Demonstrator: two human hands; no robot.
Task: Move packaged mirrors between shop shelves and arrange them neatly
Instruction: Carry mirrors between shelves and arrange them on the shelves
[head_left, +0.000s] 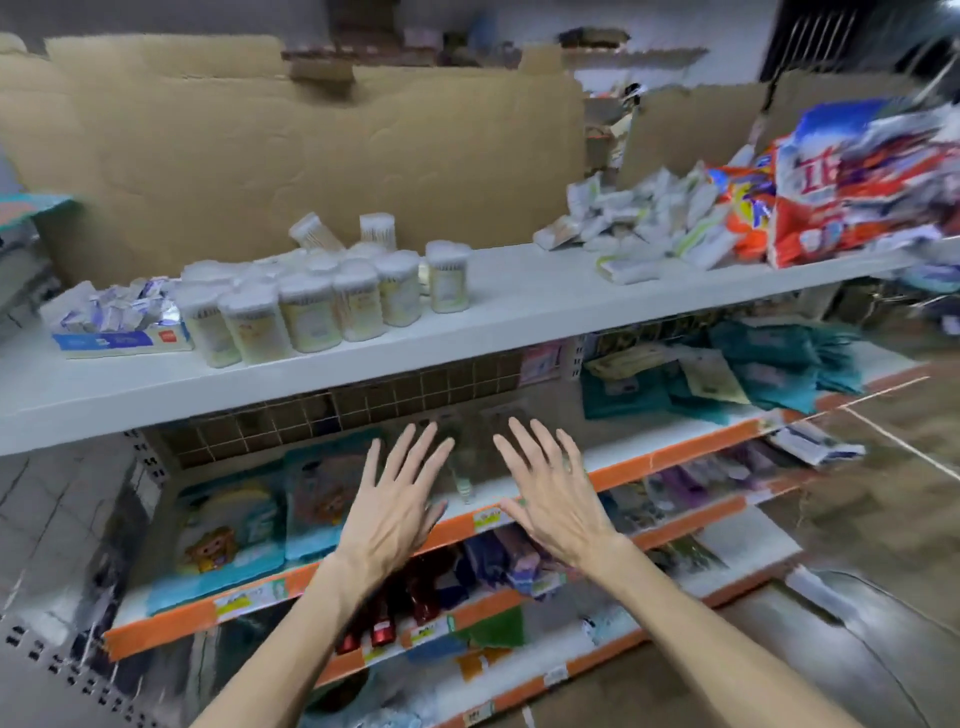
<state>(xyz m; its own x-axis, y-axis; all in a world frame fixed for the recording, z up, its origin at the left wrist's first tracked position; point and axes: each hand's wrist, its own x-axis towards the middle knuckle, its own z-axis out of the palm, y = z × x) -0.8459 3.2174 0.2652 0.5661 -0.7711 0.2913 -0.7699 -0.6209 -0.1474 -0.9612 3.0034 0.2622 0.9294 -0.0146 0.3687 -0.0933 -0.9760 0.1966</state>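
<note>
Two stocked shelves in front of you.
Your white top shelf (519, 312) carries lidded tubs (311, 306), a box of small packets (119, 325), white sachets (649, 223) and bright bags (857, 192); the orange-edged shelf (675, 460) below holds cartoon packs (234, 525) and teal packs (769, 374).

top shelf (519, 306) left end: blue-and-white carton of sachets (117, 325) | front, left of middle: cluster of clear swab tubs (322, 296) | back edge: cardboard sheets (260, 145) upright | right end: heap of white packets (639, 228) touching orange bag (743, 208), red bag (852, 197) just beside | middle shelf (675, 454) right end: teal packs (779, 369)
</note>
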